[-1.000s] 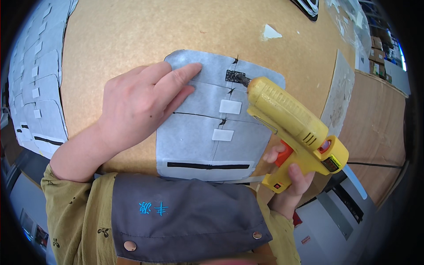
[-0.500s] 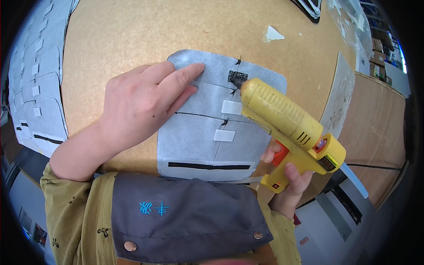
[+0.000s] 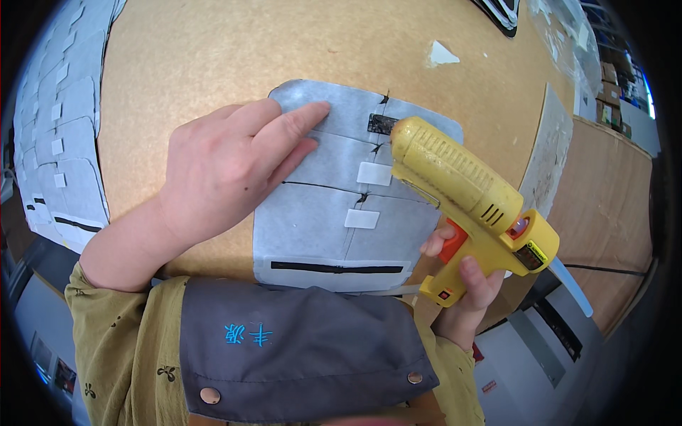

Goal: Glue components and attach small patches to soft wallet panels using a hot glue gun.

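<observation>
A grey, round-cornered panel [image 3: 320, 220] with stitched seams lies in front of me. Two white rectangular tabs [image 3: 362, 218] sit along its middle seam, above a black strip [image 3: 336, 268] near the lower edge. My left hand [image 3: 231, 160] rests on the panel's upper left, index finger stretched out and the others partly curled, holding nothing. Wrapped round the handle of a yellow hot glue gun [image 3: 462, 177], my right hand [image 3: 477, 287] has a finger at the orange trigger. The gun's nose is beside a dark, shiny patch [image 3: 381, 124] near the panel's top; its tip is hidden.
Similar grey panels [image 3: 60, 135] lie overlapped at the left. A white scrap [image 3: 443, 53] is on the brown tabletop [image 3: 213, 50]. Clear plastic wrap [image 3: 565, 42] and a pale stained board [image 3: 543, 153] are at the right, dark panels [image 3: 499, 15] at the far edge.
The glue gun has shifted slightly right and up, so its nose covers less of the dark patch, which shows as a fuller rectangle. My left hand has stayed put.
</observation>
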Demonstrator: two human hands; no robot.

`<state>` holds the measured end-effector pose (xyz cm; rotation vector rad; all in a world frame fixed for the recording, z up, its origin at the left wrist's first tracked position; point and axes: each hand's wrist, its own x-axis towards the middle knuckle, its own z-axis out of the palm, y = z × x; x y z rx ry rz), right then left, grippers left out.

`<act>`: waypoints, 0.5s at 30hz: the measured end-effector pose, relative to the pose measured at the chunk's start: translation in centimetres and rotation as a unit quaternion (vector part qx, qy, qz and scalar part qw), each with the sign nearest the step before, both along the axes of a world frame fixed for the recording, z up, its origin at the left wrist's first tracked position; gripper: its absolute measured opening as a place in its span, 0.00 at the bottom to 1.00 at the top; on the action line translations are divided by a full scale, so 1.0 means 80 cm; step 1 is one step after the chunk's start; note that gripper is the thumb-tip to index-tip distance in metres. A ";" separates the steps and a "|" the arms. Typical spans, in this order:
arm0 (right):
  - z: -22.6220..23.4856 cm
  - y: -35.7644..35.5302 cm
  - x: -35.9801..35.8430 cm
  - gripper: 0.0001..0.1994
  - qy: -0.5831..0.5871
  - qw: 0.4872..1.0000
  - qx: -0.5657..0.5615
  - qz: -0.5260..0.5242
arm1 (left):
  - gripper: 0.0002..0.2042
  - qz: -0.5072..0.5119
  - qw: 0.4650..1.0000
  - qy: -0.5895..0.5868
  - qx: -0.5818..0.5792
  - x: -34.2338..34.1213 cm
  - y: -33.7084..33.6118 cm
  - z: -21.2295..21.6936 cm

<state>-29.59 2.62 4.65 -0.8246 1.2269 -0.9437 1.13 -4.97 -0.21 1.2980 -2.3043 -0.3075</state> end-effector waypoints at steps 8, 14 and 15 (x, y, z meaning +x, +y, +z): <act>0.004 0.010 0.000 0.30 -0.020 1.000 0.018 -0.012 | 0.21 -0.002 1.000 -0.002 -0.004 -0.004 -0.002 0.002; 0.001 0.022 -0.014 0.31 -0.004 1.000 0.029 -0.008 | 0.21 0.000 1.000 -0.012 -0.004 -0.004 -0.002 0.003; 0.001 0.023 -0.015 0.31 -0.005 0.999 0.028 -0.026 | 0.21 0.000 1.000 -0.014 -0.005 -0.004 -0.002 0.002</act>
